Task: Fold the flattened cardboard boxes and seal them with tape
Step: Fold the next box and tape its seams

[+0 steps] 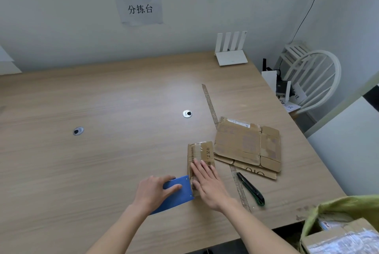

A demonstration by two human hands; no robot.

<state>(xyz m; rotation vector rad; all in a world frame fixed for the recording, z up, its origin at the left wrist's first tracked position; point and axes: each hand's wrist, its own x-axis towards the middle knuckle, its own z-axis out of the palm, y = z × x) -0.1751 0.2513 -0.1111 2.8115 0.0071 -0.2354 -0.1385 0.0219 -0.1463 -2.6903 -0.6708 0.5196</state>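
You look from one head-worn wide-angle camera, forward and down across the wooden table (102, 161), probably standing close to its near edge.

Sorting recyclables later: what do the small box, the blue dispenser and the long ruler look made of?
Small box: brown corrugated cardboard, matte, with glossy clear tape strips. Blue dispenser: smooth flat panel with rivets, painted metal or plastic, unclear. Ruler: dull, worn and greyish, probably metal.

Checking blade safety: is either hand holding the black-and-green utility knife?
No, the black-and-green utility knife lies untouched on the wooden table.
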